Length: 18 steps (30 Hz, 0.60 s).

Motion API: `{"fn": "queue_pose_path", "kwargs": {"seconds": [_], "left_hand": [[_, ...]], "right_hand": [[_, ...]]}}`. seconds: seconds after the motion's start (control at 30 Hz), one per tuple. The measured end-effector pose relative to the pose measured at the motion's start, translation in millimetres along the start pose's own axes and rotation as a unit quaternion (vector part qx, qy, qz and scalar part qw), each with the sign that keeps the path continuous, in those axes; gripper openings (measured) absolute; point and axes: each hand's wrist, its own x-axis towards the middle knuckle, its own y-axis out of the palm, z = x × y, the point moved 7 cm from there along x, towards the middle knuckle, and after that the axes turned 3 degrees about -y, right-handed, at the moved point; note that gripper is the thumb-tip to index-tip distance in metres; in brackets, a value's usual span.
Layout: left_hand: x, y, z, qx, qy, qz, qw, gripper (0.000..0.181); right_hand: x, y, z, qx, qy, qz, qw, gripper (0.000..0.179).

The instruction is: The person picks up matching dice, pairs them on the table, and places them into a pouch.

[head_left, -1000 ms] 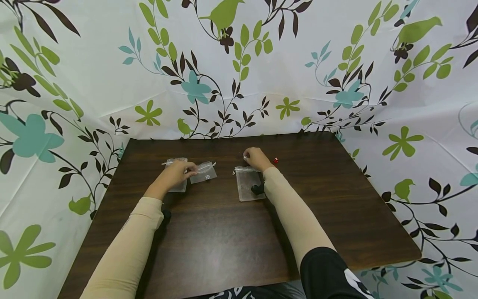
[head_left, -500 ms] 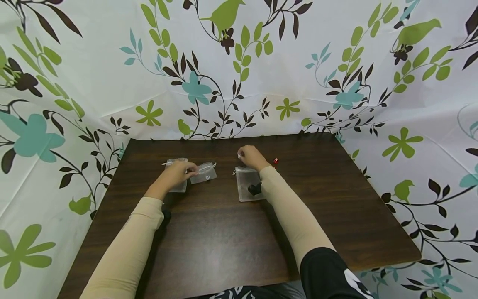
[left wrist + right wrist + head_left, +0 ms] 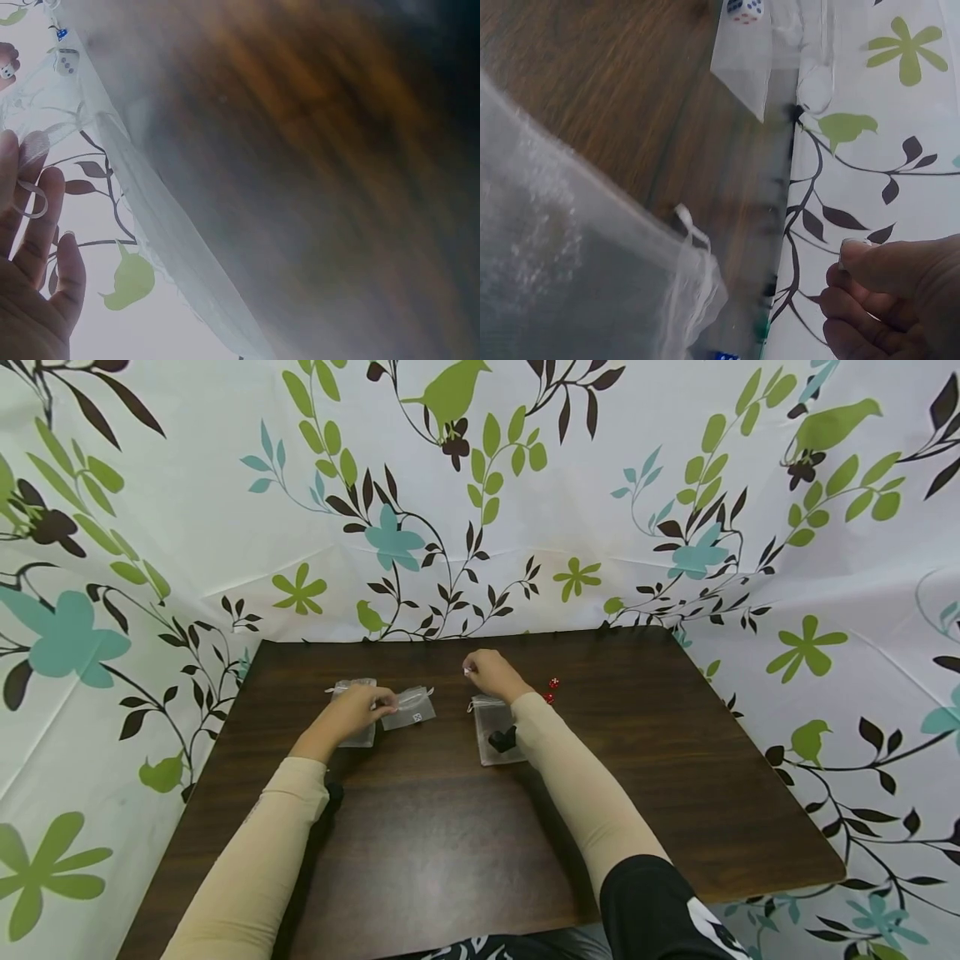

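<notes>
My L hand (image 3: 352,710) pinches mesh bag (image 3: 411,705) nr. mouth; R hand (image 3: 495,673), fingers curled, pinches white die (image 3: 7,71), right of bag. Die prob. light, hard, slick: grip opp. faces; bag soft, hold rim.

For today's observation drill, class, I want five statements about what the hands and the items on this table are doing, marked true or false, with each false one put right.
1. The left hand pinches a mesh bag. True.
2. The right hand holds nothing. False: it pinches a small white die.
3. Two red dice lie to the right of the right hand. True.
4. The table is white. False: it is dark brown.
5. In the head view, the right forearm partly hides another mesh bag. True.
</notes>
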Motion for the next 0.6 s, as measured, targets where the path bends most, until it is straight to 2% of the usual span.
{"fn": "queue_pose_path", "kwargs": {"seconds": [0.6], "left_hand": [[-1.5, -1.6, 3.3, -0.007, 0.005, -0.005, 1.0, 0.005]], "right_hand": [[8.4, 1.9, 41.8, -0.01, -0.038, 0.011, 0.9992, 0.022]]}}
